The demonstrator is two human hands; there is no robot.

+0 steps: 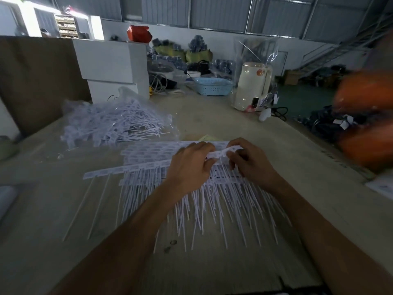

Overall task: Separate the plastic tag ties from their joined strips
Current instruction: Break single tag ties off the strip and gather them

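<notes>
Joined strips of white plastic tag ties (148, 165) lie stacked on the table in front of me, their thin tails fanning toward me. My left hand (191, 165) and my right hand (248, 160) meet over the stack's far right part. Both pinch a short strip of tag heads (223, 153) between them, lifted a little above the stack. A heap of loose tag ties (114, 124) lies on clear plastic at the far left.
A white box (112, 67) stands behind the heap. A blue basket (212, 86) and a white kettle in a clear bag (253, 86) stand at the far side. Blurred orange shapes (368, 116) fill the right edge. The table (276, 209) has bare surface on both sides.
</notes>
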